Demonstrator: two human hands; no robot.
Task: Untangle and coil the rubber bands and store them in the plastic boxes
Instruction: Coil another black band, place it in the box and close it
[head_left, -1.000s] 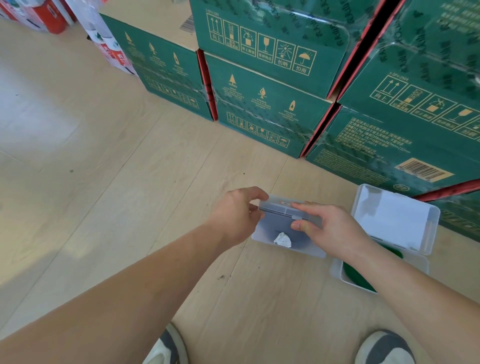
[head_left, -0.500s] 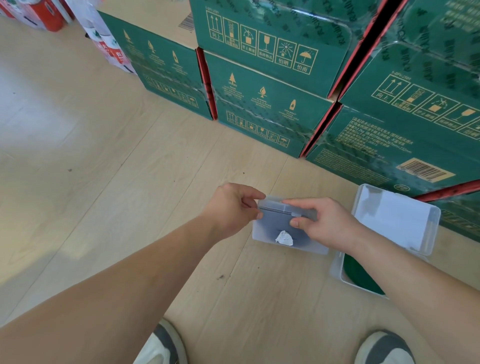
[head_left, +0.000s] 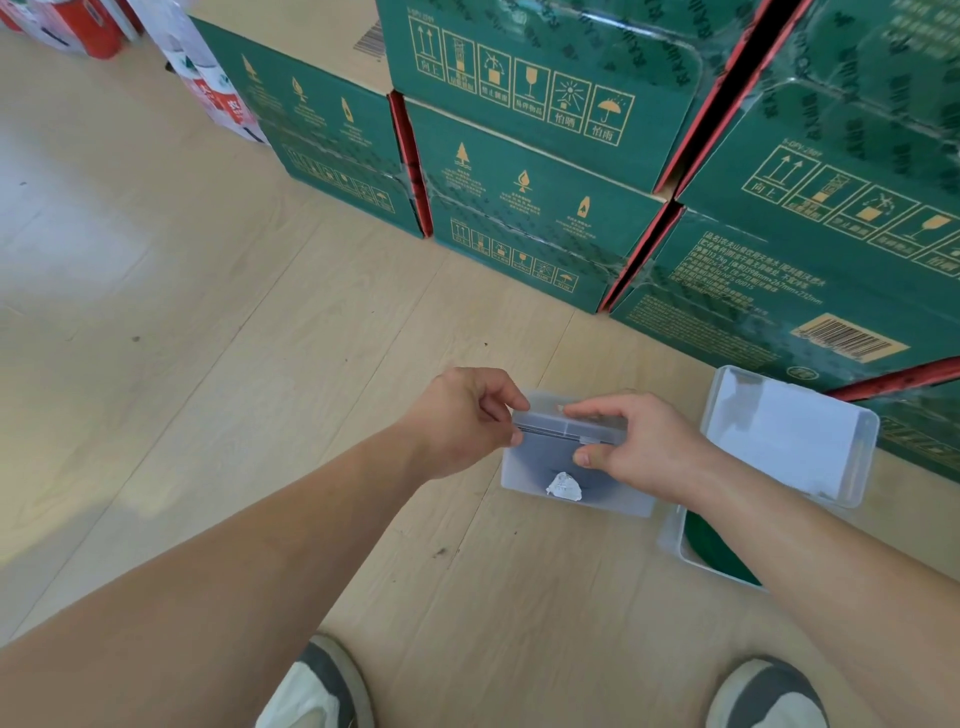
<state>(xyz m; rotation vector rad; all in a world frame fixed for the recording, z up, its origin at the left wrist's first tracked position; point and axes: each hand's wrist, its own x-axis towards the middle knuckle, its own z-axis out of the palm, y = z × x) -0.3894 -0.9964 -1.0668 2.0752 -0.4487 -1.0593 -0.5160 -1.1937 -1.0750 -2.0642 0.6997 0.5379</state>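
The left hand (head_left: 462, 421) and right hand (head_left: 644, 447) pinch the lid (head_left: 566, 423) of the clear box (head_left: 613, 501). It seems the closing step; next, press it shut evenly.

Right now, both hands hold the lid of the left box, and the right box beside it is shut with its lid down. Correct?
No. The head view shows the right box open, the right lid tilted back toward the green cartons. The rest stands: the left hand and right hand both hold the left lid on the left box.
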